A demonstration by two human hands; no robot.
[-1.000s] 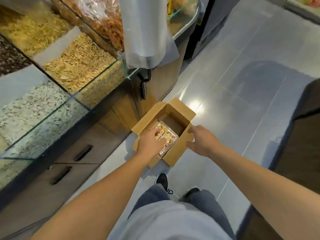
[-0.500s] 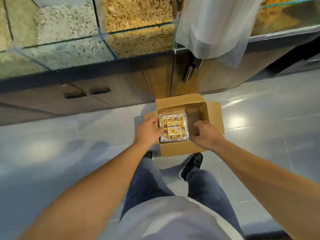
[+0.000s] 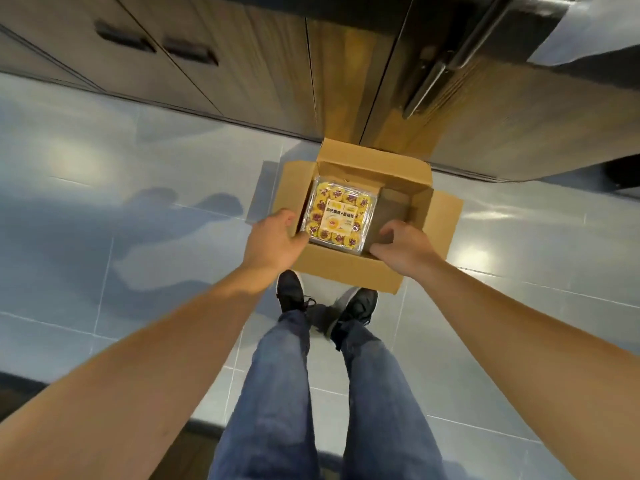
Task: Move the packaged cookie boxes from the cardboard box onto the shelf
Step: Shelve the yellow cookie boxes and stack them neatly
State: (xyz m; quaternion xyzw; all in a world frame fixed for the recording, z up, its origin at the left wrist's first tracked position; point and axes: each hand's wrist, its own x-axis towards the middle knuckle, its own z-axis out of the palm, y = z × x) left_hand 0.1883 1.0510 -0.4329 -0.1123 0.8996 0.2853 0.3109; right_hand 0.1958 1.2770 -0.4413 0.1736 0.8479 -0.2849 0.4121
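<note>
An open cardboard box (image 3: 349, 271) stands on the floor against the cabinet. In its left half lies a clear cookie box (image 3: 341, 216) with yellow cookies and a white label; the right half shows bare cardboard. My left hand (image 3: 277, 240) reaches over the box's left wall, its fingers curled down at the cookie box's left side and its thumb at the near left corner. My right hand (image 3: 401, 245) comes over the near wall, with its fingers curled into the gap by the cookie box's right side. The fingertips of both hands are hidden.
A wooden cabinet (image 3: 277, 81) with dark drawer handles runs along the top, and a metal door handle (image 3: 429, 84) hangs above the box. My two shoes (image 3: 325, 303) stand just before the box on the grey tiled floor (image 3: 121, 220).
My head has tilted down and closer, so the display bins have left the view. Both hands stay at the cookie box's sides, and the cardboard box has not moved.
</note>
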